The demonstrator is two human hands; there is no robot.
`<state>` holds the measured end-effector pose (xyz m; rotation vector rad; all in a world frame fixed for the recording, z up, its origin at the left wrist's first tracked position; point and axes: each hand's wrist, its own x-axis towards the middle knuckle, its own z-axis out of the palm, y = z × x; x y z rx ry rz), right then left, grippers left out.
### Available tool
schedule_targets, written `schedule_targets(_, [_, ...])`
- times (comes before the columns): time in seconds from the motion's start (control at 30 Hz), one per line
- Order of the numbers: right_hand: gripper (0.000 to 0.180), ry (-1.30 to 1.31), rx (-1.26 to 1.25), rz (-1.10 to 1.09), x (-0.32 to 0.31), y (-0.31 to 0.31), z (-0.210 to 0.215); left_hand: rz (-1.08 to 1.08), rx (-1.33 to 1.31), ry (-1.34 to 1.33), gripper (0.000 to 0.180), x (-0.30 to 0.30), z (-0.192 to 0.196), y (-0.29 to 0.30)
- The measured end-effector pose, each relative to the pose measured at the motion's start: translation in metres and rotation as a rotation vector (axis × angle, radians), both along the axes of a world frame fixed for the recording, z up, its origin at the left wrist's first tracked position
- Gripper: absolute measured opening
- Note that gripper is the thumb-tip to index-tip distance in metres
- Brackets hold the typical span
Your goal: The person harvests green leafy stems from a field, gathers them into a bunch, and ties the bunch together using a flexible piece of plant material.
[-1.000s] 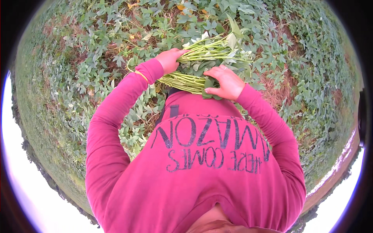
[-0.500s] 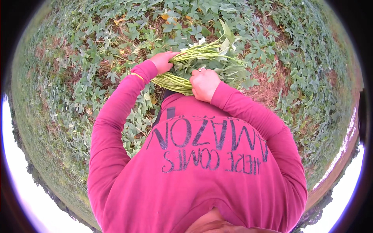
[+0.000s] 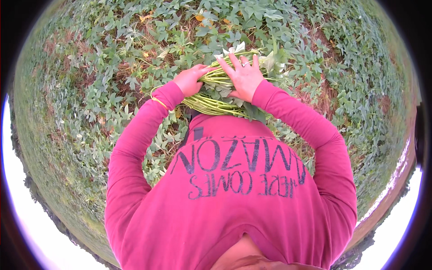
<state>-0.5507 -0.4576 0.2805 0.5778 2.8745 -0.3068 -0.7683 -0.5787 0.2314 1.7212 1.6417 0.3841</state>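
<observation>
A bundle of long green vine stems (image 3: 211, 105) with leaves is bent round in front of my body, close to my waist. My left hand (image 3: 192, 80) grips the bundle at its left bend, thumb on top of the stems. My right hand (image 3: 245, 78) lies over the upper stems with its fingers stretched out and apart; a ring is on one finger. Pale leaf undersides (image 3: 240, 48) stick out beyond the fingers of that hand. A dark green leaf (image 3: 254, 112) hangs at the right end of the lower stems. My right palm hides part of the bundle.
Low leafy vines (image 3: 108, 103) cover the ground on all sides. Brown dry grass (image 3: 315, 92) shows between the leaves on the right. A few yellow leaves (image 3: 200, 18) lie ahead. A thin yellow-green loop (image 3: 157, 100) is round my left sleeve cuff.
My right hand has moved from the lower stems up and away from my body, and its closed fingers have spread over the upper stems. My left hand keeps its grip, barely shifted.
</observation>
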Motion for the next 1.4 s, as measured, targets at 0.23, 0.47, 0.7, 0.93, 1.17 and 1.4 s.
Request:
schedule_targets(0.23, [0.094,0.352,-0.115,0.161,0.041,-0.004,-0.033,0.016,0.037,0.121,0.084,0.023,0.011,-0.019])
schedule_targets(0.47, [0.092,0.024,-0.416,0.217,0.039,0.048,-0.008,0.036,0.068,0.156,0.081,0.025,0.018,-0.019])
schedule_targets(0.7, [0.024,0.294,-0.717,0.203,0.05,0.027,0.019,0.086,0.007,0.001,0.079,0.008,0.007,-0.017])
schedule_targets(0.93, [0.052,0.111,-0.412,0.075,0.073,-0.007,-0.016,0.054,-0.068,-0.005,0.08,0.007,0.012,-0.01])
schedule_targets(1.17, [0.075,-0.307,-0.821,-0.099,0.09,-0.025,-0.068,-0.071,0.052,0.3,0.087,0.032,0.018,-0.017])
schedule_targets(1.4, [0.056,-0.369,-0.697,-0.043,0.017,0.061,0.102,-0.035,0.064,0.323,0.086,0.034,0.025,-0.036])
